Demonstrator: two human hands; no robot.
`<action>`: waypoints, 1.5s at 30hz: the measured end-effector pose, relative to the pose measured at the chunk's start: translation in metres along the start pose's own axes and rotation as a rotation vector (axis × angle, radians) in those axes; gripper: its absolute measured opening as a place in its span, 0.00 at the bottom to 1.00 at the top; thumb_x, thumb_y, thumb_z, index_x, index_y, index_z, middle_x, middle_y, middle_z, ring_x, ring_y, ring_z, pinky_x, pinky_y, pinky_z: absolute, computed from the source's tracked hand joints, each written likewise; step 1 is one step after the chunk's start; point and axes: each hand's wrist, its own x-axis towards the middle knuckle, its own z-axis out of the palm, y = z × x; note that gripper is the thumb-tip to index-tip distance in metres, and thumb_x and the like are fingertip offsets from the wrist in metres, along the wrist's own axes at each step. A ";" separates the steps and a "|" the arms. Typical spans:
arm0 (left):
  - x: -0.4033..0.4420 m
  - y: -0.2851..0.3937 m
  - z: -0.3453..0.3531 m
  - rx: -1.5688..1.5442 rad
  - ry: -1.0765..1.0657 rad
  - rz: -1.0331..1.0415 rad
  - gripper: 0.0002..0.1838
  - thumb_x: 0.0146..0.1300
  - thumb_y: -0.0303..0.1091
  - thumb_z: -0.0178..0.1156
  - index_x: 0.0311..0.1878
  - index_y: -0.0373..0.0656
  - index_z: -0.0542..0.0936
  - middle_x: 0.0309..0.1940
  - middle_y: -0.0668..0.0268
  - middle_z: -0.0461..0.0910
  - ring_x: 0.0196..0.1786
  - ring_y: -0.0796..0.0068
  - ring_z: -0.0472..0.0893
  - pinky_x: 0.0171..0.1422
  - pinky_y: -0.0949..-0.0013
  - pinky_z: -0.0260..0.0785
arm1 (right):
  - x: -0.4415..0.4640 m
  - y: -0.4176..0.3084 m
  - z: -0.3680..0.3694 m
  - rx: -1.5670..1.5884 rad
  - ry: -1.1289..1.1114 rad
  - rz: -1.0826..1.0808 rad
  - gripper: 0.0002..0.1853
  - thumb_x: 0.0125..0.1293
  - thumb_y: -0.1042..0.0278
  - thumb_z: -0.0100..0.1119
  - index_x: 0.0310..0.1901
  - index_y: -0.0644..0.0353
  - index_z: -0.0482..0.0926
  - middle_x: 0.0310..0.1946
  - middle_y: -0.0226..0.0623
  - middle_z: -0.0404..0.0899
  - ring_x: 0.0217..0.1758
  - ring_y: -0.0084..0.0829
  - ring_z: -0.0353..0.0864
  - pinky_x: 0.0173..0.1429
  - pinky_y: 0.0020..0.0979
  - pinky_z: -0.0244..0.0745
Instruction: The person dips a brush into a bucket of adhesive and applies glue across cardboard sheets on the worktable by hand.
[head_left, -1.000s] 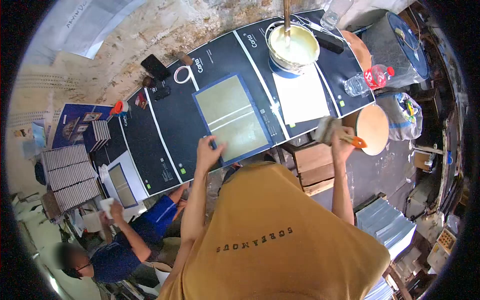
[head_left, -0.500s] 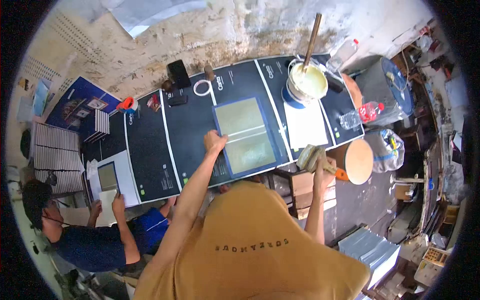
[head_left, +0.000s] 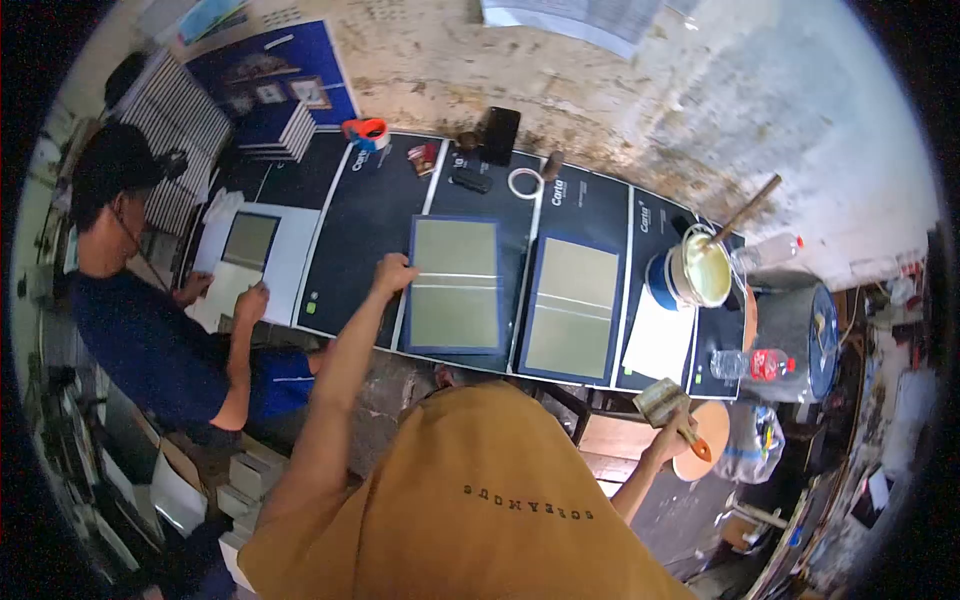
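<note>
my right hand [head_left: 674, 436] is clamping the brush [head_left: 662, 405] by its handle, just off the table's [head_left: 352, 240] near edge. my left hand [head_left: 394, 273] is pinching the left board [head_left: 455, 315] at its left edge; that board is lying flat on the table. the right board [head_left: 568, 330] is lying just beside it, apart. beyond the paper [head_left: 656, 345], the bucket [head_left: 682, 275] is standing, a stick [head_left: 745, 210] leaning inside.

Table [head_left: 355, 240] (black-topped) carries blue-edged panels [head_left: 568, 325].
</note>
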 end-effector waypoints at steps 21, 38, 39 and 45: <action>-0.050 0.092 -0.008 -0.327 0.263 0.293 0.29 0.72 0.54 0.51 0.27 0.36 0.82 0.27 0.44 0.81 0.30 0.47 0.82 0.39 0.49 0.71 | 0.040 -0.021 0.057 0.680 -0.481 0.746 0.11 0.68 0.57 0.64 0.40 0.55 0.78 0.35 0.31 0.79 0.37 0.23 0.77 0.35 0.28 0.71; -0.102 0.025 0.052 -0.411 0.350 0.171 0.14 0.62 0.38 0.53 0.26 0.38 0.77 0.21 0.55 0.74 0.28 0.66 0.73 0.35 0.57 0.65 | 0.140 -0.098 -0.029 1.342 -0.273 0.421 0.28 0.75 0.45 0.45 0.52 0.70 0.73 0.36 0.40 0.73 0.36 0.33 0.63 0.41 0.33 0.60; -0.115 0.005 0.050 -0.418 0.440 0.143 0.15 0.63 0.38 0.52 0.24 0.37 0.75 0.22 0.55 0.72 0.30 0.64 0.73 0.38 0.56 0.64 | 0.148 -0.102 -0.030 1.369 -0.301 0.376 0.28 0.75 0.46 0.45 0.51 0.70 0.73 0.36 0.40 0.72 0.35 0.33 0.63 0.41 0.33 0.60; -0.221 -0.158 0.123 0.093 0.304 -0.157 0.17 0.67 0.39 0.49 0.28 0.36 0.75 0.29 0.53 0.76 0.34 0.58 0.74 0.41 0.52 0.63 | 0.220 -0.076 -0.011 1.138 -0.257 0.304 0.18 0.72 0.57 0.59 0.55 0.61 0.75 0.39 0.32 0.78 0.32 0.26 0.68 0.39 0.27 0.64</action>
